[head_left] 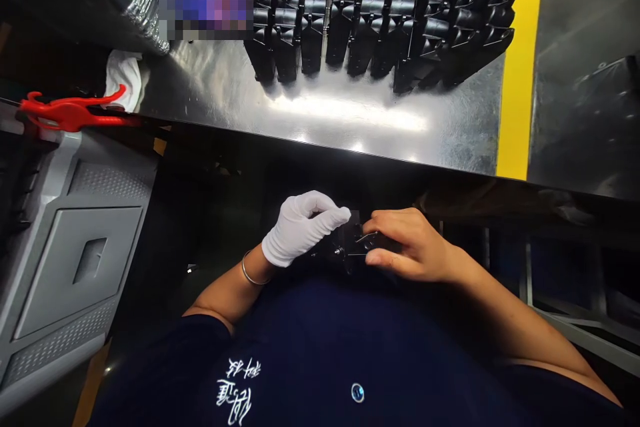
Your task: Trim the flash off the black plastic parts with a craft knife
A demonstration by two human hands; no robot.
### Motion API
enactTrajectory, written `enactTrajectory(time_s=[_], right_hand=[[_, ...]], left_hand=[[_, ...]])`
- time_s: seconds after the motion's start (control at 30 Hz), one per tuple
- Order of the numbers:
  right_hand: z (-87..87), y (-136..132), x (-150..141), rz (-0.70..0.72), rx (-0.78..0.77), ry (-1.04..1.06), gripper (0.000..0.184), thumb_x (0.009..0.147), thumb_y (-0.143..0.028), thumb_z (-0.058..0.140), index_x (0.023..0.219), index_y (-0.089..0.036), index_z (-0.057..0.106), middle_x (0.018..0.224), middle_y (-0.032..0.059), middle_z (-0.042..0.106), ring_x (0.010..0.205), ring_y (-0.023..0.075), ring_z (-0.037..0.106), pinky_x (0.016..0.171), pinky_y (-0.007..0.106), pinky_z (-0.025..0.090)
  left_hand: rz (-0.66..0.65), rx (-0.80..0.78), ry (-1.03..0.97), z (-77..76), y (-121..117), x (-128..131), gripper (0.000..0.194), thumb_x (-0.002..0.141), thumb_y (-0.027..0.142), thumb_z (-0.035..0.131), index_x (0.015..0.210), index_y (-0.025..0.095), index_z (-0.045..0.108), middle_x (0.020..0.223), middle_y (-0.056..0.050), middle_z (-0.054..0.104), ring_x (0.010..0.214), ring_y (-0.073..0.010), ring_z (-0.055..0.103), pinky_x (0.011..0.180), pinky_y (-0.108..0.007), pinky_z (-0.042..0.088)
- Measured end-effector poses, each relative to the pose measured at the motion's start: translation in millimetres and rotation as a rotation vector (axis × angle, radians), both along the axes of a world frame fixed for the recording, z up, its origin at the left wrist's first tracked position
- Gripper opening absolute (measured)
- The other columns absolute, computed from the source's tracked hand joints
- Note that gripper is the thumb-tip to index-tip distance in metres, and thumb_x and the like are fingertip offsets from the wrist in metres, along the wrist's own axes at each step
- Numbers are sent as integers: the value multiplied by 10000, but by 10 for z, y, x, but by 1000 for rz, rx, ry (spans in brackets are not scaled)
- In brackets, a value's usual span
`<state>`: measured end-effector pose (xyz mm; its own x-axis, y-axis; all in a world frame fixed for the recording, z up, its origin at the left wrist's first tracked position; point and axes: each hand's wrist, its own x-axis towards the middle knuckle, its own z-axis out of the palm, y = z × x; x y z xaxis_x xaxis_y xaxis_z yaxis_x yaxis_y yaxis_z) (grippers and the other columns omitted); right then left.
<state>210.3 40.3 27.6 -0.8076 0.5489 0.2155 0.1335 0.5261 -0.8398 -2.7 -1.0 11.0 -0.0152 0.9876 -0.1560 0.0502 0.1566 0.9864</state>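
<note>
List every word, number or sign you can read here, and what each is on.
"科技": seemingly so, upside down, in white on the dark blue shirt.
Larger white characters beside it: too distorted to read surely.
Round button: any marking too small.
Nothing else readable.

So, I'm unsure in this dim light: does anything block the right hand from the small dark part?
Nothing visible stands between the right hand and the small dark part; they are close together, though contact is too dim to confirm.
</note>
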Motion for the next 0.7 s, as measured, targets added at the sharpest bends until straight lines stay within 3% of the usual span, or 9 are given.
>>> enactTrajectory(time_s=[0.17, 0.33, 0.5, 0.7], right_hand=[[-42, 5, -11, -18, 152, -91, 530, 974, -581, 530, 634, -177, 486, 577, -28, 396, 511, 105, 374, 482, 247, 260], [-57, -8, -7, -74, 270, -136, 566, 1015, -539, 467, 577, -182, 414, 572, -29, 359, 501, 104, 345, 474, 265, 232], [-103, -25, -45, -237, 477, -186, 545, 1033, -555, 379, 689, -166, 545, 625, 11, 462, 545, 128, 411, 506, 268, 296], [-151, -17, -60, -327, 490, -123, 500, 1019, -548, 440, 735, -165, 590, 630, 19, 499, 560, 137, 456, 522, 262, 336]], left_hand=[[19, -50, -13, 14, 0, 36, 361, 736, 488, 750, 605, 168, 646, 590, 0, 620, 546, -104, 532, 543, -244, 441], [120, -132, -72, -16, 0, 76, 408, 703, 535, 761, 604, 164, 625, 562, 21, 572, 536, -88, 484, 527, -233, 410], [266, -165, -91, -14, 36, 145, 459, 701, 591, 741, 611, 164, 598, 563, 37, 525, 535, -78, 447, 523, -227, 404], [290, -221, -83, 39, 72, 183, 508, 681, 649, 723, 598, 169, 577, 556, 42, 500, 529, -81, 437, 512, -234, 390]])
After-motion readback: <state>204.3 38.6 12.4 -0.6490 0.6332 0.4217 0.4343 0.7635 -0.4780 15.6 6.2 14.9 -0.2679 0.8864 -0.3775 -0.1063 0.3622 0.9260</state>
